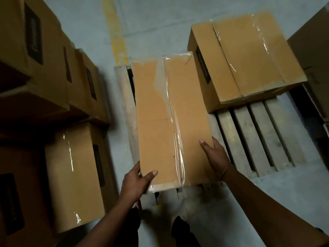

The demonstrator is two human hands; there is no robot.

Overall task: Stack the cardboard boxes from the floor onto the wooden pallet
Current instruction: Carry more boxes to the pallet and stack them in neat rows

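Over the pallet [258, 132], both hands grip a long, tape-sealed, seemingly creased box [170, 118].

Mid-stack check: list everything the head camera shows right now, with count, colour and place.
held box: 1, tan, clear tape on top, over the pallet's left side
far box: 1, tan, taped, on the pallet's far right part
left boxes: at least four, tan with dark labels, crowded left of the pallet
right box: at least one, tan, cut off by the right edge
pallet: 1, pale wood slats, centre to right, on the floor
yellow line: 1, yellow, on the floor beyond the pallet
floor: grey, all around
bracelet: 1, gold-toned, on the right wrist
left hand: 1, grips the held box's near left corner
right hand: 1, grips the held box's near right side
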